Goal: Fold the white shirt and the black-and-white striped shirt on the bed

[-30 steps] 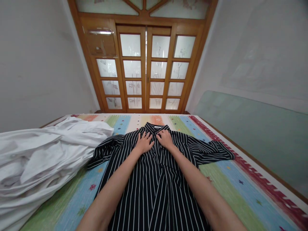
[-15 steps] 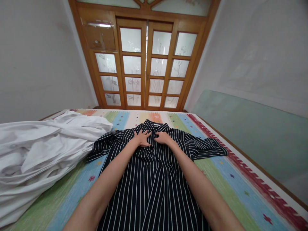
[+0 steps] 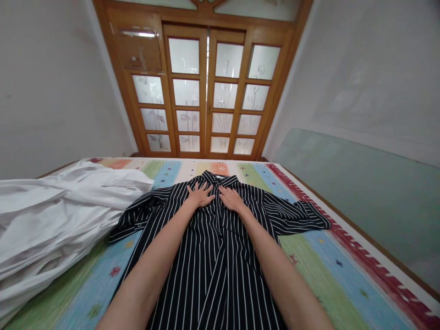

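Note:
A black shirt with white stripes [image 3: 202, 256] lies front up on a colourful striped bed cover, its collar [image 3: 220, 178] toward the far end and its sleeves out to both sides. My left hand [image 3: 200, 195] rests on the upper chest, left of the front opening, with its fingers spread. On the other side of the opening, just below the collar, my right hand [image 3: 231, 198] lies flat with fingers stretched out. Both palms face down on the cloth. My forearms cover part of the shirt's body.
Crumpled white cloth [image 3: 68, 206] is heaped on the left, close to the shirt's left sleeve. The patterned bed cover [image 3: 343, 261] runs to a raised pale green board [image 3: 360, 183] on the right. Wooden doors with glass panes [image 3: 206, 91] stand beyond the bed.
My right hand has gone from curled fingers at the front opening to lying flat. The left hand has shifted slightly up. The shirt's front looks smoother and its sleeves reach farther out.

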### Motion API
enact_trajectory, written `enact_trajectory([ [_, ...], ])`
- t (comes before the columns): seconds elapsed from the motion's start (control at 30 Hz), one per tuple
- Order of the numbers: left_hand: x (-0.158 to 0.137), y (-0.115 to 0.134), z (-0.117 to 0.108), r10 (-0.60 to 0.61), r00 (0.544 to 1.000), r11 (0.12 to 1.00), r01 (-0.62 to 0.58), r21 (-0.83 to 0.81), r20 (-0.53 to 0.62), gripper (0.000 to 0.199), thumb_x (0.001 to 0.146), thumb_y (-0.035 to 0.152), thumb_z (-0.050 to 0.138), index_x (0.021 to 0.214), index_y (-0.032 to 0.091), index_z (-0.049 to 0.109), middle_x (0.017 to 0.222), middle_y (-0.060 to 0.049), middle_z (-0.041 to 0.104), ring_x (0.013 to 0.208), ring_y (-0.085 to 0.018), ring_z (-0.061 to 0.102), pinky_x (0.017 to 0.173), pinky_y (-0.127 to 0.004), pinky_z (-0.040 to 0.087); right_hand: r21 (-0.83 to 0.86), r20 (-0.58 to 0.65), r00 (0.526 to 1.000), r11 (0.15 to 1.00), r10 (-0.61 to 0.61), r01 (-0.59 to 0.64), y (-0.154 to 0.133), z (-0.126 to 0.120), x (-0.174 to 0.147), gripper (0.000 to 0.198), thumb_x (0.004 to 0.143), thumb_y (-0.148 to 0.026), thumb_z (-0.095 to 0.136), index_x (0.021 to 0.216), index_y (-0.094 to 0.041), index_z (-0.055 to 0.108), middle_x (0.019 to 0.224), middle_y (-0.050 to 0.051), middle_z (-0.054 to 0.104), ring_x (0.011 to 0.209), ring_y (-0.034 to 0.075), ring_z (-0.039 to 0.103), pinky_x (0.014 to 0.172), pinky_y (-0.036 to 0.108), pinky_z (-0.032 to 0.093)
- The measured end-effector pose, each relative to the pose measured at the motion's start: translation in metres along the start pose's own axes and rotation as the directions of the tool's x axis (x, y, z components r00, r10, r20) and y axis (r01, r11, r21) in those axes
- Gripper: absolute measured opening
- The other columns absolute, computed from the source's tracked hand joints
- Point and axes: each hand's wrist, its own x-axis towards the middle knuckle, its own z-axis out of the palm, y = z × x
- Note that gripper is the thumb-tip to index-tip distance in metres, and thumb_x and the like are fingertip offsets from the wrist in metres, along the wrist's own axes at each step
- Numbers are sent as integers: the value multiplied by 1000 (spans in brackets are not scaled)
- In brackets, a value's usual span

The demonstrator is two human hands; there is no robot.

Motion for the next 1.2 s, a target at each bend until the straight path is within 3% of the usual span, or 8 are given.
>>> enact_trajectory([
  [0.3,19,0,10,-41,984,999,38,-20,-173,61,94,58,27,147,29,36,156,-7,26,142,-44,18,104,-77,9,-12,-152,988,1000,4,-6,3,5,13,50,100,-32,28,146,-16,40,153,6,35,140,25,33,116,45,19],
  [0.4,10,4,11,-10,958,1000,3,-24,-287,52,98,45,26,137,20,48,147,-12,43,137,-37,33,111,-68,11,-11,-214,977,1000,-2,0,3,5,11,46,98,-28,33,138,-14,51,147,9,46,135,23,40,114,40,24],
  [0.53,-25,12,8,59,911,997,-75,-23,-409,40,99,30,27,118,15,58,124,-12,61,120,-26,50,114,-47,21,-18,-292,956,1000,-18,13,-2,1,1,39,95,-21,38,123,-14,64,138,10,55,130,22,44,110,36,29],
  [0.7,-113,18,8,146,851,976,-206,-65,-505,27,95,33,39,90,16,59,96,-10,63,92,-23,54,87,-39,41,-1,-410,907,994,-98,107,-9,-8,-25,33,91,-17,42,110,-17,70,123,10,64,115,26,49,100,40,37],
  [0.8,-178,22,12,199,908,945,-278,-175,-369,34,92,45,46,73,17,54,78,-5,58,76,-21,51,72,-34,41,36,-407,901,983,-151,181,-15,-14,-51,31,88,-13,44,105,-17,70,112,10,64,106,24,52,96,39,39],
  [0.93,-249,33,22,219,969,922,-244,-300,-114,41,78,56,62,67,18,53,73,-3,57,74,-22,51,72,-36,38,171,-379,892,928,-248,330,-32,-22,-104,23,86,-13,46,92,-17,68,94,6,61,90,19,56,85,32,44],
  [1.1,-294,42,36,288,957,877,-270,-396,-14,21,79,33,65,74,18,52,82,-3,58,80,-21,50,81,-38,38,330,-248,886,826,-392,457,-59,-33,-189,9,84,-16,53,83,-17,61,75,0,54,64,12,50,63,25,41],
  [1.2,-308,46,38,386,922,794,-355,-494,-42,9,87,24,55,81,18,52,89,-3,57,88,-20,51,88,-39,37,374,-78,836,762,-543,529,-71,-39,-238,7,86,-21,55,85,-18,60,76,-1,56,64,11,50,61,24,39],
])
